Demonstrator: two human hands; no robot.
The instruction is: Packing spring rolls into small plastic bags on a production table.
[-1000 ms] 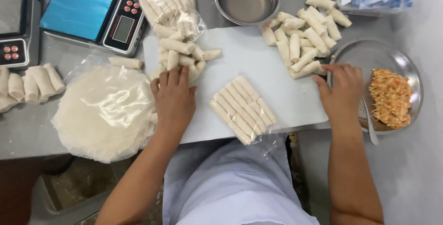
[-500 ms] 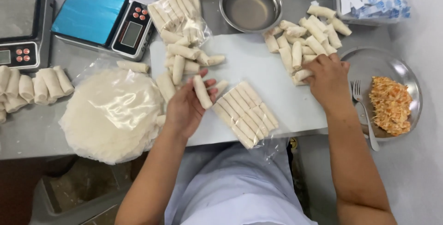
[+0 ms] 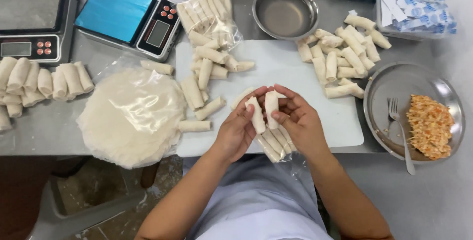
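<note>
Both hands meet over the near edge of a white cutting board (image 3: 290, 67). My left hand (image 3: 236, 131) grips one pale spring roll (image 3: 256, 114) upright. My right hand (image 3: 298, 122) grips a second spring roll (image 3: 271, 103) right beside it, the two rolls touching. Just under the hands lies a clear bag of lined-up rolls (image 3: 273, 144), partly hidden by my fingers. Loose rolls lie in a pile at the board's left (image 3: 204, 80) and another at its right (image 3: 342, 55).
A stack of round wrappers under plastic (image 3: 130, 114) lies at left, with a row of rolls (image 3: 42, 82) beyond it. Two scales (image 3: 125, 16) (image 3: 32, 16) stand at the back left. A steel bowl (image 3: 286, 11) sits behind the board; a filling plate with fork (image 3: 414, 112) at right.
My left hand lifted a roll from the left pile and my right hand took one from the right pile. Both came together above the bagged rolls at the board's near edge.
</note>
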